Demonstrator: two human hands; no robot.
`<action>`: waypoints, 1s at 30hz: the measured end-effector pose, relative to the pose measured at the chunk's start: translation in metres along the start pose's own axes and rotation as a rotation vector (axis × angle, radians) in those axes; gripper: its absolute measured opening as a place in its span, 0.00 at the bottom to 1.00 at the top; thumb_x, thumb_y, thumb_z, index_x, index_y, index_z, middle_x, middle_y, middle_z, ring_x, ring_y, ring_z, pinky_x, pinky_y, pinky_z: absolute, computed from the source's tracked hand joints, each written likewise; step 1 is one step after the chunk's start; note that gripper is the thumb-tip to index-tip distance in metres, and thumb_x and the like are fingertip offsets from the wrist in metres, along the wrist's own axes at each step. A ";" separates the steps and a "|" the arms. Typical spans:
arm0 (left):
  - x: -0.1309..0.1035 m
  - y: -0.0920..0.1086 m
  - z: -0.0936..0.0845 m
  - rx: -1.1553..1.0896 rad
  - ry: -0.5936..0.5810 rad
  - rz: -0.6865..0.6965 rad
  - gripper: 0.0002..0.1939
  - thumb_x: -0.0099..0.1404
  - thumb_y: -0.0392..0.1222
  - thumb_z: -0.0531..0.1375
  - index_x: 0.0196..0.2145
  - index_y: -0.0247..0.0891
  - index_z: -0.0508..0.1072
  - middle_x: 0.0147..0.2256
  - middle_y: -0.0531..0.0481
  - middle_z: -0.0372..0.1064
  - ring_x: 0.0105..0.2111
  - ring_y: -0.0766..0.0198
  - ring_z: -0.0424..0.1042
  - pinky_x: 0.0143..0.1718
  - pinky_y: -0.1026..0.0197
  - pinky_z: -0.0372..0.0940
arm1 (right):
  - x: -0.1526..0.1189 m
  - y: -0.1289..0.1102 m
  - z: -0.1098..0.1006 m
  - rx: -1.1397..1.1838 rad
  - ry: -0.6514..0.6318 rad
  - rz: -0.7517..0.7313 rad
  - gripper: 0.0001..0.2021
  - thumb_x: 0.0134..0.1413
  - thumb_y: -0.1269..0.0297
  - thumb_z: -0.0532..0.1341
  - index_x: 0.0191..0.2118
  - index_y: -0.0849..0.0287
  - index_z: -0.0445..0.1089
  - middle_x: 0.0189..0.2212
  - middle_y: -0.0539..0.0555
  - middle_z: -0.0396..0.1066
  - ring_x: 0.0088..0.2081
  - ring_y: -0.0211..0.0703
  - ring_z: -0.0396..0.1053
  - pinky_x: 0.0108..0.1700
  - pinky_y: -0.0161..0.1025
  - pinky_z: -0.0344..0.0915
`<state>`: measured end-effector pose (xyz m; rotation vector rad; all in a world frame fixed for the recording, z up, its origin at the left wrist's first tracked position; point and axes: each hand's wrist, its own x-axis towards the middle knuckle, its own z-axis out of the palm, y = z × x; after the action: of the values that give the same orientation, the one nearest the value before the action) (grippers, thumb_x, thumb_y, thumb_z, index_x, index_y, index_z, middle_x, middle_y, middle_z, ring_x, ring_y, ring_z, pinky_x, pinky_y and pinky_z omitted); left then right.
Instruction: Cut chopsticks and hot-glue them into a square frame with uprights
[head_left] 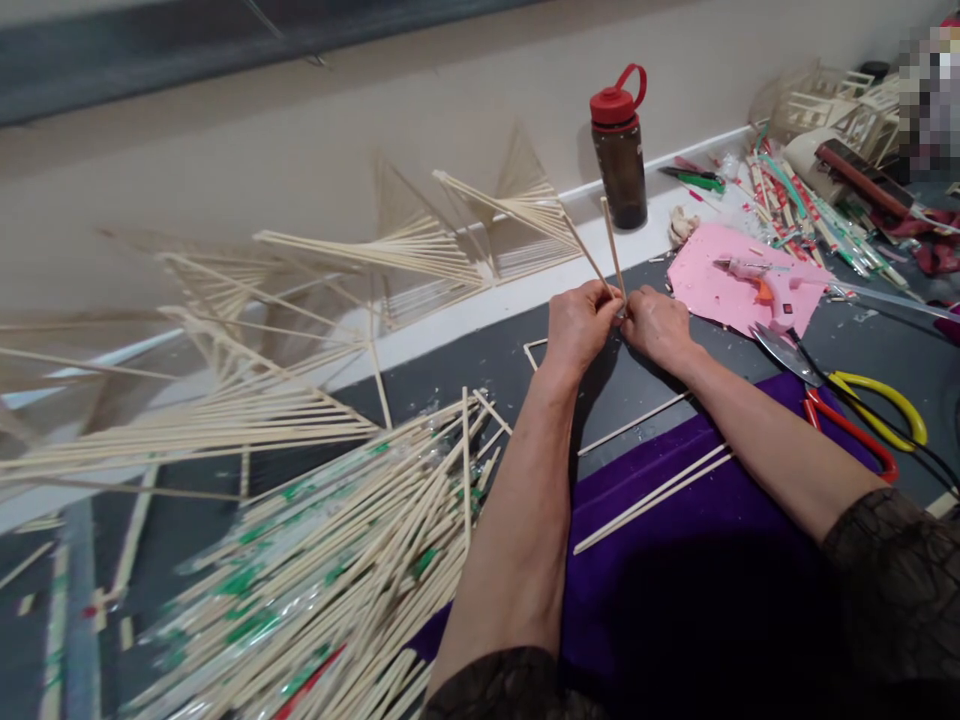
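Observation:
In the head view, my left hand (581,325) and my right hand (656,325) meet above the grey table. My left fingers are closed on a thin wooden chopstick (587,250) that leans up and to the left. A second chopstick (611,240) rises nearly upright from my right hand's closed fingertips. Their lower ends come together between my fingers, where the joint is hidden. Below my hands lies a single chopstick (634,425), and a pair of chopsticks (649,502) rests on the purple cloth (675,580).
Loose and wrapped chopsticks (352,560) form a large pile at left. Stick structures (225,420) line the wall. A red-lidded bottle (620,165) stands behind my hands. Right are a glue gun (765,285) on pink paper (694,270) and red-and-yellow-handled scissors (787,355).

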<state>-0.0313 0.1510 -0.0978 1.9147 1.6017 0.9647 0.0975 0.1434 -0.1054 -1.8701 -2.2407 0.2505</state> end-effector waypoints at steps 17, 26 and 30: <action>-0.001 0.002 -0.004 -0.024 -0.019 -0.032 0.08 0.62 0.38 0.59 0.31 0.37 0.79 0.37 0.49 0.81 0.29 0.63 0.77 0.37 0.64 0.70 | -0.002 0.010 -0.005 0.070 -0.031 -0.017 0.14 0.62 0.62 0.57 0.48 0.56 0.77 0.49 0.59 0.76 0.50 0.52 0.75 0.47 0.41 0.69; 0.000 -0.010 -0.002 0.017 -0.009 -0.028 0.11 0.60 0.42 0.60 0.37 0.38 0.81 0.32 0.50 0.79 0.33 0.61 0.76 0.37 0.63 0.67 | 0.000 0.017 -0.010 0.313 0.044 0.106 0.20 0.60 0.69 0.55 0.54 0.56 0.76 0.53 0.54 0.78 0.55 0.44 0.73 0.56 0.38 0.66; 0.000 -0.010 -0.005 0.019 -0.043 -0.025 0.12 0.57 0.41 0.61 0.38 0.39 0.80 0.35 0.49 0.80 0.35 0.60 0.76 0.39 0.61 0.68 | 0.003 0.021 -0.006 0.374 0.084 0.137 0.19 0.60 0.71 0.54 0.52 0.55 0.77 0.52 0.53 0.78 0.55 0.41 0.73 0.58 0.37 0.65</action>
<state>-0.0413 0.1523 -0.1022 1.9104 1.6120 0.8952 0.1188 0.1502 -0.1050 -1.7920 -1.8575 0.5593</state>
